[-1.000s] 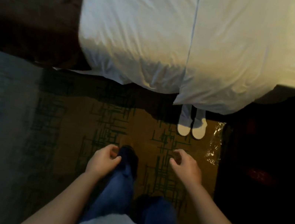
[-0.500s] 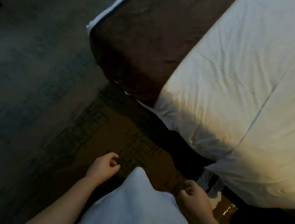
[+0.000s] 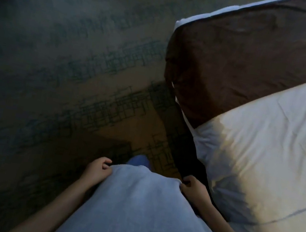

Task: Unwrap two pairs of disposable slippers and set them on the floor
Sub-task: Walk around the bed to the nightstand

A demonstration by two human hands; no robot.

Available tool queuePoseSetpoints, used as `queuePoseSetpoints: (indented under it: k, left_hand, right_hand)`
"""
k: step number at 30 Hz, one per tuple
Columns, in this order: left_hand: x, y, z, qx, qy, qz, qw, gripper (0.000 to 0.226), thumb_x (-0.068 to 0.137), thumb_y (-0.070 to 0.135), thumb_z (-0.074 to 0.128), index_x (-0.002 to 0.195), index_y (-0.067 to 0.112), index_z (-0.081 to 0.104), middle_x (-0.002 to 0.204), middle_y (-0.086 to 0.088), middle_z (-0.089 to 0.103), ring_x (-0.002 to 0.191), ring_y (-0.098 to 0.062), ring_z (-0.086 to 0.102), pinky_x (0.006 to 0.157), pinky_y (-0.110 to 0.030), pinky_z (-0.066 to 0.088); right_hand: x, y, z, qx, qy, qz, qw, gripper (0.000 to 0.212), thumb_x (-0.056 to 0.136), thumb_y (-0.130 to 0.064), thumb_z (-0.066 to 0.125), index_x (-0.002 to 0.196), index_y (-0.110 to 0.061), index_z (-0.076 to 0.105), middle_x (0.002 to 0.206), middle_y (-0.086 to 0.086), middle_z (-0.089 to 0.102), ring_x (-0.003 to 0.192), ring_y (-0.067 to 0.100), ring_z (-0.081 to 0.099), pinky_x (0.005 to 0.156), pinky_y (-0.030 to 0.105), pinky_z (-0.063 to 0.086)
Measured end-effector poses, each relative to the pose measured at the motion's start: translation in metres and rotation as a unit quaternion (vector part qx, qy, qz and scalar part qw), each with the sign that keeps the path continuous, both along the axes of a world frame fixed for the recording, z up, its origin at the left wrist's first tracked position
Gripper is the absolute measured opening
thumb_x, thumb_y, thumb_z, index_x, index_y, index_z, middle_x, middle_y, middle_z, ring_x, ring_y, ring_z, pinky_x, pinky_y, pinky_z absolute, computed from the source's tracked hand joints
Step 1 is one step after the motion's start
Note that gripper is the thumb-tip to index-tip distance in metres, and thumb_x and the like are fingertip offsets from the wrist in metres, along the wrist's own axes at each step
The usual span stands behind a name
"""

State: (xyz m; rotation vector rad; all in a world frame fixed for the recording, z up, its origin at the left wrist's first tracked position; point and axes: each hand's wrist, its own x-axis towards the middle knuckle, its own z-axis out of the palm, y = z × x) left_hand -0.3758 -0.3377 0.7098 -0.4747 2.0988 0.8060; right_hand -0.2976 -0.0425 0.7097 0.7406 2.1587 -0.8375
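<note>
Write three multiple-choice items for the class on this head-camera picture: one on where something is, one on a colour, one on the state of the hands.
1. Where is the bed?
A. On the person's right
B. On the person's left
C. Behind the curtains

2. What colour is the runner across the foot of the bed?
A. Red
B. Dark brown
C. Yellow

3. How are the hands?
A. Flat on the bed
B. Loosely curled and empty
C. Holding slippers

Answers:
1 A: the bed fills the right side.
2 B: the runner is dark brown.
3 B: the left hand and right hand hold nothing visible.
</note>
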Motion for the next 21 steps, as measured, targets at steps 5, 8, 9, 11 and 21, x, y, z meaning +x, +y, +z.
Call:
queuePoseSetpoints:
  k: [5, 8, 9, 11, 21]
  left_hand:
    - [-0.015, -0.023, -0.008, 0.004, -0.019, 0.099, 0.995, 0.04, 0.085, 0.02, 0.06, 0.122, 0.008, 0.053, 0.109, -0.013, 0.061, 0.091, -0.023, 0.058, 0.077, -0.031, 0.046]
    - [-0.047, -0.041, -0.016, 0.003, -0.025, 0.125, 0.992, 0.039, 0.086, 0.018, 0.06, 0.122, 0.005, 0.054, 0.103, -0.012, 0.061, 0.09, -0.023, 0.058, 0.081, -0.034, 0.047]
    - [-0.061, -0.047, -0.018, 0.004, -0.03, 0.13, 0.991, 0.039, 0.086, 0.017, 0.059, 0.123, 0.004, 0.053, 0.101, -0.011, 0.06, 0.09, -0.022, 0.058, 0.082, -0.035, 0.047]
    - [-0.1, -0.061, -0.023, 0.007, -0.04, 0.123, 0.992, 0.038, 0.087, 0.015, 0.057, 0.123, 0.004, 0.052, 0.104, -0.013, 0.06, 0.089, -0.021, 0.057, 0.08, -0.034, 0.047]
    - [-0.392, -0.102, 0.017, 0.014, 0.024, -0.041, 0.999, 0.033, 0.088, 0.012, 0.056, 0.12, 0.003, 0.054, 0.108, -0.014, 0.061, 0.091, -0.018, 0.054, 0.076, -0.026, 0.042]
  right_hand:
    - [-0.087, -0.013, 0.004, -0.042, 0.026, 0.023, 0.998, 0.034, 0.087, -0.027, 0.054, 0.119, -0.014, 0.054, 0.102, 0.007, 0.065, 0.08, 0.018, 0.059, 0.068, 0.029, 0.048]
    - [-0.147, -0.022, 0.0, -0.07, 0.024, 0.02, 0.997, 0.035, 0.09, -0.027, 0.052, 0.123, -0.017, 0.051, 0.091, -0.001, 0.059, 0.067, 0.009, 0.057, 0.051, 0.021, 0.041]
    - [-0.167, -0.026, -0.002, -0.076, 0.019, 0.023, 0.997, 0.037, 0.09, -0.027, 0.052, 0.125, -0.017, 0.049, 0.093, -0.001, 0.059, 0.066, 0.009, 0.057, 0.05, 0.019, 0.041]
    - [-0.209, -0.033, -0.007, -0.077, 0.013, 0.028, 0.997, 0.04, 0.09, -0.027, 0.052, 0.129, -0.017, 0.047, 0.095, -0.001, 0.059, 0.068, 0.009, 0.058, 0.052, 0.019, 0.043]
    - [-0.391, -0.077, 0.01, 0.005, 0.039, 0.028, 0.999, 0.045, 0.091, -0.027, 0.052, 0.133, -0.015, 0.044, 0.113, 0.006, 0.063, 0.078, 0.012, 0.052, 0.06, 0.025, 0.039]
